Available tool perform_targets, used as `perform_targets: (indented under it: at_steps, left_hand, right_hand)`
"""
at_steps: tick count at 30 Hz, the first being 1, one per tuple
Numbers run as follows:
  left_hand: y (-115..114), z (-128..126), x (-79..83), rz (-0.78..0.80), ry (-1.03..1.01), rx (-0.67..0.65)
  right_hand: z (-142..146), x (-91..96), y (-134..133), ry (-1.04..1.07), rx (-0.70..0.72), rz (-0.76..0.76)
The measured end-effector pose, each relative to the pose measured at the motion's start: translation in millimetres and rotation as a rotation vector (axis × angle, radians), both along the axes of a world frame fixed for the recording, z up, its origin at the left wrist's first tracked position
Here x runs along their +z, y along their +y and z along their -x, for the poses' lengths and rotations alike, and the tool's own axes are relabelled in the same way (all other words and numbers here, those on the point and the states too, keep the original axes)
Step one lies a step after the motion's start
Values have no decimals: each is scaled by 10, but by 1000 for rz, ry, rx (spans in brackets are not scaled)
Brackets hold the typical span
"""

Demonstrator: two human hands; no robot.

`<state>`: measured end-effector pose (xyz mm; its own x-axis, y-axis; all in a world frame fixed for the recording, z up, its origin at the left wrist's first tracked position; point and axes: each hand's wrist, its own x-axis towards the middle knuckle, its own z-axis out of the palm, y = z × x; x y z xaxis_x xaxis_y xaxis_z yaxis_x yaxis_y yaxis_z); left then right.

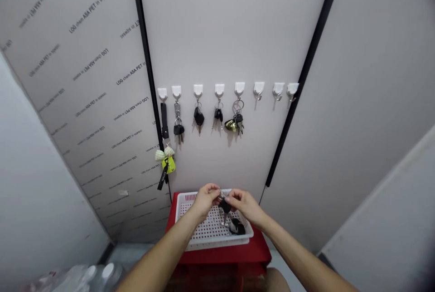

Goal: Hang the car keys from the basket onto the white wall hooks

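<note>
**Key ring pinched over basket, 5 of 8 hooks loaded**

Both hands are up over 1 white perforated basket (193,235), the left hand (204,201) and right hand (245,206) almost touching at 1 metal key ring (221,196). Left fingers (211,189) are closed on the ring; right fingers (231,195) are closed on it too. 1 black key fob (224,206) hangs just below the ring, inside the basket's outline but above its floor. 1 more black key set (237,226) lies in the basket, under the right hand. Basket sits on 1 red stand (217,255).

Well above the hands: 8 white adhesive hooks (219,90) in a row on the pale wall panel (210,33). From the left, hook 1 has a black strap with a yellow-green tag (168,164); hooks 2, 3 and 4 each carry black-headed keys (199,116); hook 5 carries a bunch with a brass piece (230,125). The 3 rightmost are bare. Clear bottles (102,276) sit bottom left, count unclear.
</note>
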<state>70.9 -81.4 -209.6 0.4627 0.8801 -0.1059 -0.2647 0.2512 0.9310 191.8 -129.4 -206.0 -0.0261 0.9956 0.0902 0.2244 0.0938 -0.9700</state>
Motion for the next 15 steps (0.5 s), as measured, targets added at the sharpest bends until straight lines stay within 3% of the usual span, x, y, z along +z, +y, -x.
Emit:
perform_targets:
  at_steps: [5, 11, 15]
  left_hand:
    - [-47, 5, 28, 177, -102, 31]
    - [-54, -10, 61, 308, -144, 142]
    - [-58, 9, 48, 317, -173, 56]
  right_hand:
    - [-3, 81, -35, 85, 112, 11]
    - [47, 139, -57, -276, -89, -155]
    - [65, 188, -67, -360, -148, -272]
